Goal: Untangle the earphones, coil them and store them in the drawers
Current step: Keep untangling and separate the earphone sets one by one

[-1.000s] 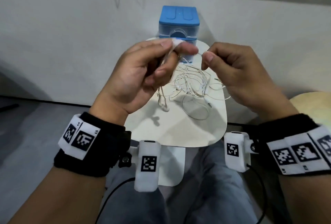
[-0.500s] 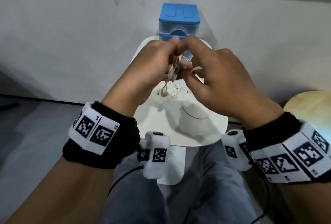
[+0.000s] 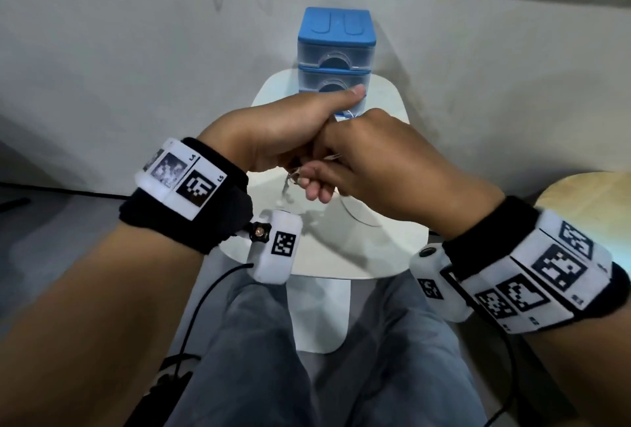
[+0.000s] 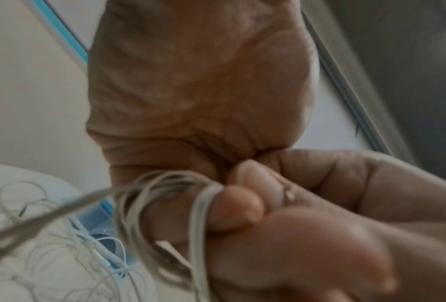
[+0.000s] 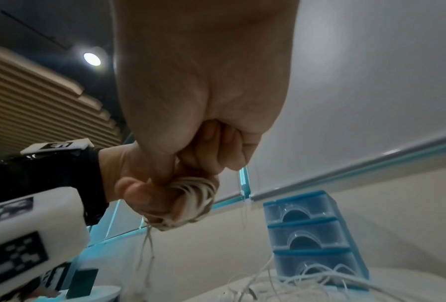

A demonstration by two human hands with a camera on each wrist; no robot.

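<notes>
Nearest, both hands meet knuckle to knuckle above the small white tabletop (image 3: 341, 256), wrists banded in black straps with coded white tags. Left hand (image 3: 283, 133) is closed, thumb laid forward along the top; the left wrist view shows white earphone cable (image 4: 165, 214) wound in several turns round its curled fingers (image 4: 232, 208). Right hand (image 3: 386, 167) presses against the left, fingers bent under, and pinches a strand that runs taut from the coil. A short tail of the cable hangs below the left hand in the right wrist view, ends blurred. Below and just beyond the hands, more earphones (image 5: 307, 280) lie in a loose tangle on the tabletop, spreading up to the foot of the drawers. Beyond the hands stands a small blue drawer unit (image 3: 336, 47), three clear-fronted drawers stacked, all pushed in, backed against the pale wall.
</notes>
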